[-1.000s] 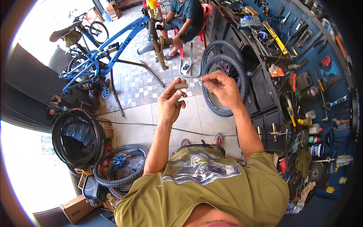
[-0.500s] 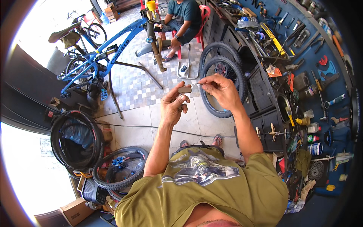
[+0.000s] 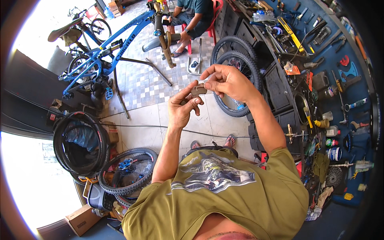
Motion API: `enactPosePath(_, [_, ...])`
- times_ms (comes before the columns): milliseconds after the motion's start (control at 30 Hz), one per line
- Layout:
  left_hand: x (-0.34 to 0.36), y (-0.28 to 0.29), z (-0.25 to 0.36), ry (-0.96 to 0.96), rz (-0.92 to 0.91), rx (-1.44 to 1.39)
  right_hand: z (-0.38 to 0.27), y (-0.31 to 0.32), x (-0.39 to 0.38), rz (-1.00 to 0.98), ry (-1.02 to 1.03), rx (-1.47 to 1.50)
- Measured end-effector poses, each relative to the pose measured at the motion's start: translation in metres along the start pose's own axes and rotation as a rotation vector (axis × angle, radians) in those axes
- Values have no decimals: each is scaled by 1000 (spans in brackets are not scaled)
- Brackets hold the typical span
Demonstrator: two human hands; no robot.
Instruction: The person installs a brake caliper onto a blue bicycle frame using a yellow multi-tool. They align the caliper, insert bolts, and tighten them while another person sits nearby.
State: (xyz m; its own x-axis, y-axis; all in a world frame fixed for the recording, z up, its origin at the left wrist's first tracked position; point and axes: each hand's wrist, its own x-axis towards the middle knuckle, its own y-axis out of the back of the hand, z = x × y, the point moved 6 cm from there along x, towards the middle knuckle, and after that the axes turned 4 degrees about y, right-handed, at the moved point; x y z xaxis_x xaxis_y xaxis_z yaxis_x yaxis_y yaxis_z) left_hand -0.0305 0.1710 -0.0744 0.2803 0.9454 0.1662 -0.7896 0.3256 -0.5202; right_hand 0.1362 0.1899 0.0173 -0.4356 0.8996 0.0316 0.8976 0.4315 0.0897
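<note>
In front of my chest, my left hand (image 3: pixel 180 110) pinches a small brown-grey brake pad (image 3: pixel 198 91) between thumb and fingers. Its other fingers curl below the pad. My right hand (image 3: pixel 233 83) comes in from the right, with thumb and fingertips closed at the pad's upper right edge. Whatever lies between those right fingertips is too small and covered to make out. The two hands nearly meet at the pad, held up over the tiled floor.
Ahead to the left, a blue bicycle frame (image 3: pixel 120 52) is held up on a stand. Two wheels (image 3: pixel 234 110) lean against the dark drawers on the right. Tools crowd the blue workbench (image 3: pixel 320 54). Tyres (image 3: pixel 60 150) and another wheel (image 3: pixel 140 188) lie at left. A person (image 3: pixel 196 18) sits ahead.
My right hand has moved left onto the pad's edge; the thin metal piece seen in its fingertips is now hidden. The pad has tilted slightly in my left hand.
</note>
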Motion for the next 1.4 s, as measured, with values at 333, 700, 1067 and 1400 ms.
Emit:
enactPosePath(333, [0,1,1,0,-27,67,18,9,16,-105,-176,141])
enactPosePath(700, [0,3,5,8,-43,117,16,6,16,-153,-205,115])
enactPosePath(1067, [-6,1,10,-5,-53,157,18,3,17,-161,-197,77])
enactPosePath(1400, [-14,3,9,-7,-62,100,16,-3,17,-210,-171,13])
